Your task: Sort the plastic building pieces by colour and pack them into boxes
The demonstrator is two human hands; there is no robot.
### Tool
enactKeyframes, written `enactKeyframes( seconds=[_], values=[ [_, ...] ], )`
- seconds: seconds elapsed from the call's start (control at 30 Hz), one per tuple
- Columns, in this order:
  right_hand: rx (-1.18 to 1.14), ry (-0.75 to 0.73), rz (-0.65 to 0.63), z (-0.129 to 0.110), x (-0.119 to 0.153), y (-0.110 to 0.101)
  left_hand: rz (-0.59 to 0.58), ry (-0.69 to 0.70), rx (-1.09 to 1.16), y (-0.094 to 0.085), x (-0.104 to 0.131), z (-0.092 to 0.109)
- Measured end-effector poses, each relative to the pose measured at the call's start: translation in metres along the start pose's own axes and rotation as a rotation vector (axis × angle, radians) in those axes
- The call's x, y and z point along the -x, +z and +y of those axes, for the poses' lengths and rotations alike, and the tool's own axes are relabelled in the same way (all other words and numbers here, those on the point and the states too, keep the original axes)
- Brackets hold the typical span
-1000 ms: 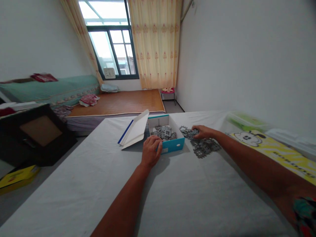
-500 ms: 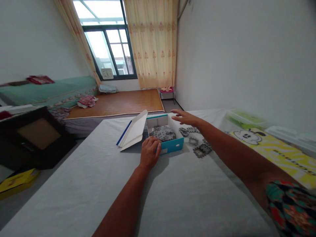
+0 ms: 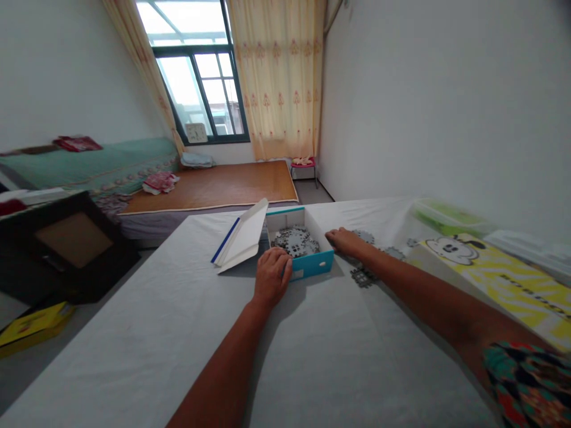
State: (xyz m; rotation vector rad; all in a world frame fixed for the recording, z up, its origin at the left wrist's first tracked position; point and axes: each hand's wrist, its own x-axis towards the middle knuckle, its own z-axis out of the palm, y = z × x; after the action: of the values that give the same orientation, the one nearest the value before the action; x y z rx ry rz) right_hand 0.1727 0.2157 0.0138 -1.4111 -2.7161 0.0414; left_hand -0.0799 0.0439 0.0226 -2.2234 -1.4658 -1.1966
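Note:
A blue cardboard box [image 3: 312, 263] with a white inside stands open on the white-covered table, its lid flap [image 3: 243, 241] folded out to the left. Grey gear-shaped pieces [image 3: 297, 241] lie heaped inside it. My left hand [image 3: 273, 270] is closed over the box's front wall at the left corner. Just right of the box, my right hand [image 3: 347, 241] is low by the table with its fingers curled together; what they hold, if anything, is hidden. More grey pieces [image 3: 363, 277] lie flat on the table, partly covered by my right hand and forearm.
On the right lie a yellow box lid [image 3: 513, 276] with a cartoon dog and a clear container [image 3: 450, 217] with green contents. A dark cabinet [image 3: 66, 244] stands at the left, a yellow box [image 3: 35, 327] below it. Behind the table is a bed [image 3: 223, 185].
My right hand has come down and its fingers have closed beside the box, where they were stretched out in the air before. My left hand has stayed on the box.

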Motion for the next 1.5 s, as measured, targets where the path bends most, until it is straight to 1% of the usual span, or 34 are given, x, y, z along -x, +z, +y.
enactKeyframes(
  seconds=[0.07, 0.17, 0.27, 0.33, 0.37, 0.43, 0.5, 0.53, 0.57, 0.63, 0.7, 0.73, 0.8, 0.87, 0.93, 1.03, 1.1, 1.23, 1.37, 1.43, 1.5],
  values=[
    [-0.001, 0.037, 0.011, 0.004, 0.001, -0.004, 0.001, 0.001, -0.003, 0.000, 0.000, 0.000],
    [-0.036, 0.125, 0.052, 0.017, 0.001, -0.015, 0.000, -0.002, -0.008, 0.001, 0.000, -0.001],
    [-0.094, 0.221, 0.137, 0.029, -0.001, -0.035, 0.001, -0.001, -0.007, 0.002, 0.000, -0.001],
    [-0.195, 0.252, 0.222, 0.026, -0.005, -0.050, 0.004, 0.002, -0.003, 0.002, 0.000, -0.002],
    [-0.297, 0.246, 0.276, 0.021, -0.007, -0.057, 0.005, 0.003, -0.002, 0.003, 0.000, -0.002],
    [-0.573, 0.164, 0.349, 0.006, -0.014, -0.071, 0.005, 0.002, -0.005, 0.003, 0.000, -0.002],
    [-0.811, 0.024, 0.323, -0.005, -0.021, -0.080, 0.001, 0.000, -0.012, 0.003, 0.000, -0.002],
    [-0.845, -0.029, 0.279, -0.007, -0.024, -0.082, -0.002, 0.000, -0.015, 0.002, 0.000, -0.002],
    [-0.811, -0.045, 0.233, -0.005, -0.025, -0.082, -0.007, 0.001, -0.018, 0.002, 0.000, -0.002],
    [-0.619, 0.035, 0.164, 0.009, -0.023, -0.076, -0.020, 0.001, -0.023, 0.001, 0.000, -0.002],
    [-0.418, 0.158, 0.102, 0.032, -0.014, -0.063, -0.025, 0.000, -0.027, 0.001, 0.000, -0.001],
    [-0.362, 0.204, 0.065, 0.043, -0.008, -0.055, -0.022, 0.000, -0.028, 0.001, -0.001, -0.001],
    [-0.337, 0.245, 0.006, 0.062, 0.006, -0.036, -0.015, 0.000, -0.027, 0.001, 0.000, -0.001],
    [-0.317, 0.245, -0.056, 0.073, 0.018, -0.020, -0.015, 0.000, -0.024, 0.001, 0.000, -0.001],
    [-0.279, 0.196, -0.132, 0.076, 0.026, -0.009, -0.015, -0.002, -0.022, 0.002, 0.000, -0.001],
    [-0.229, 0.096, -0.206, 0.076, 0.030, -0.001, -0.010, -0.009, -0.020, 0.002, -0.001, -0.001],
    [-0.239, 0.070, -0.185, 0.075, 0.031, -0.001, -0.010, -0.015, -0.018, 0.002, -0.001, -0.001],
    [-0.301, 0.062, -0.101, 0.075, 0.035, -0.002, -0.010, -0.014, -0.017, 0.001, -0.001, 0.000],
    [-0.371, 0.059, -0.066, 0.074, 0.039, -0.002, -0.010, -0.006, -0.022, 0.000, 0.000, 0.000],
    [-0.368, 0.089, -0.043, 0.073, 0.040, -0.003, -0.014, -0.004, -0.024, 0.001, 0.000, -0.001],
    [-0.334, 0.168, -0.009, 0.072, 0.040, -0.005, -0.014, 0.001, -0.029, 0.002, 0.000, -0.001]
  ],
)
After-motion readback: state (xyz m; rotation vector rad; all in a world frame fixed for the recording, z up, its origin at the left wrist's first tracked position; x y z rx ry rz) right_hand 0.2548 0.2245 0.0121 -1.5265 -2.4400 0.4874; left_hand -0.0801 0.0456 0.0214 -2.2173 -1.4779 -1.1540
